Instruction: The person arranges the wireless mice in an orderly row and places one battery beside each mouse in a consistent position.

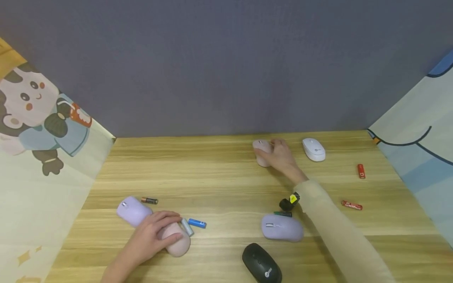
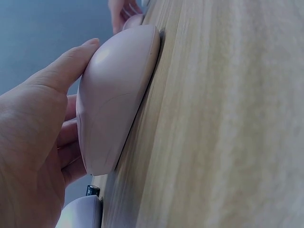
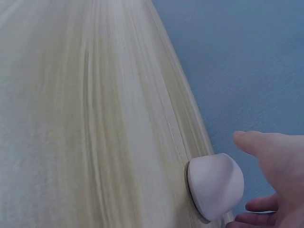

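Observation:
Near the front left, my left hand [image 1: 158, 235] grips a pink mouse [image 1: 178, 244] that sits on the table. In the left wrist view its thumb lies along one side of the pink mouse [image 2: 116, 95], with the other fingers behind. Toward the back edge, my right hand [image 1: 281, 157] is at a second pink mouse [image 1: 262, 151], its thumb overlapping the mouse in the head view. The right wrist view shows this pink mouse [image 3: 216, 185] with the thumb straight and apart from it, the fingers loosely bent beside it. A grey battery [image 1: 187, 227] and a blue battery [image 1: 197, 223] lie beside the left hand.
Lilac mice lie at left [image 1: 133, 211] and centre right [image 1: 282, 228]. A black mouse [image 1: 262, 263] is at the front, a white mouse [image 1: 313, 149] at the back. Red batteries [image 1: 361, 171] lie at right, a dark battery [image 1: 149, 200] at left. A grey wall [image 1: 226, 70] borders the back.

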Motion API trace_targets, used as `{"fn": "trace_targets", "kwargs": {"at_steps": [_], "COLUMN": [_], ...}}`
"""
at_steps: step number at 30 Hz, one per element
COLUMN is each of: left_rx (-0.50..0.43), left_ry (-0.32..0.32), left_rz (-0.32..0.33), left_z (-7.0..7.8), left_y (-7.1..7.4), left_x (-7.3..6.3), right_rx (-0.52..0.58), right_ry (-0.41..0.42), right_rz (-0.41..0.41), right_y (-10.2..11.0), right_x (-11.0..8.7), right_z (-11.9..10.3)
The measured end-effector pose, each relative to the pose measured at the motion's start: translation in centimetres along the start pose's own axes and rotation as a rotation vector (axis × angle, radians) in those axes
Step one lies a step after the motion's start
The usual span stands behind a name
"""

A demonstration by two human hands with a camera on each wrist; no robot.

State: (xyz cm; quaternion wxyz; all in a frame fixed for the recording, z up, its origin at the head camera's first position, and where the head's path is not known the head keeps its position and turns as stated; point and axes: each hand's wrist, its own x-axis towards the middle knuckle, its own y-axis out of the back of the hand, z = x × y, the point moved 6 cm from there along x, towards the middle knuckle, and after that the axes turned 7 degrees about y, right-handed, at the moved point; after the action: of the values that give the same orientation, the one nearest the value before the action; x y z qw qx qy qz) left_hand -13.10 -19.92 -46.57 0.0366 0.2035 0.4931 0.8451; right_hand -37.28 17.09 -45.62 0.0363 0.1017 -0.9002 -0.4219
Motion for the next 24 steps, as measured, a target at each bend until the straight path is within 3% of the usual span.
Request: {"fn": "trace_targets", "kwargs": {"at_steps": [12,24], "left_rx": [0.001,-0.011], "left_ry": [0.008,0.008], "left_rz": [-0.005,-0.004], "left_z": [-0.1,-0.1], "left_y": [0.0,-0.2], "left_x": [0.1,0.1], "right_rx": [-0.013,-0.013], "right_ry": [0.08,0.107], "right_rz": [0.017,0.031], "right_y": [0.3,1.0], "right_x": [-0.9,-2.6], "right_z": [0.2,-0.1]}}
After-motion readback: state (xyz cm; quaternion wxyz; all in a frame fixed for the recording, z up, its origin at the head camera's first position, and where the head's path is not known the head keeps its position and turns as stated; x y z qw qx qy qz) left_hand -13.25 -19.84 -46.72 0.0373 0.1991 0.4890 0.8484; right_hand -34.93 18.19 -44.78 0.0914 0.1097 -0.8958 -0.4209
